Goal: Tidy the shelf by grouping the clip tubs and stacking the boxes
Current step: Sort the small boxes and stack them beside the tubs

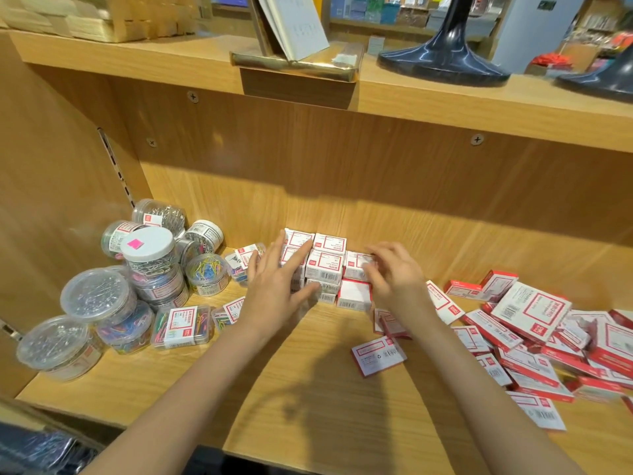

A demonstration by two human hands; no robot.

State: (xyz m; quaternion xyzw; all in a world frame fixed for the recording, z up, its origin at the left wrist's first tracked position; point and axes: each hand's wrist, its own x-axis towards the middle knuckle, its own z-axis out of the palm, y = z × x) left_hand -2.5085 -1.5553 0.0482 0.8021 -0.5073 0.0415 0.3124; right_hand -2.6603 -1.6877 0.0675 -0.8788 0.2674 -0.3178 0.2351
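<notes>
Stacking step: flat left hand (274, 286) steadies the red-and-white cardboard box stack (325, 265), right hand (394, 275) pinches one on; next, loose boxes (531, 323) at three o'clock

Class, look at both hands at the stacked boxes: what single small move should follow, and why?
Probably the right hand should let go of the box it is setting beside the stack of boxes, then fetch one from the loose pile. The left hand lies flat against the stack's left side, steadying it, and many boxes remain scattered.
</notes>
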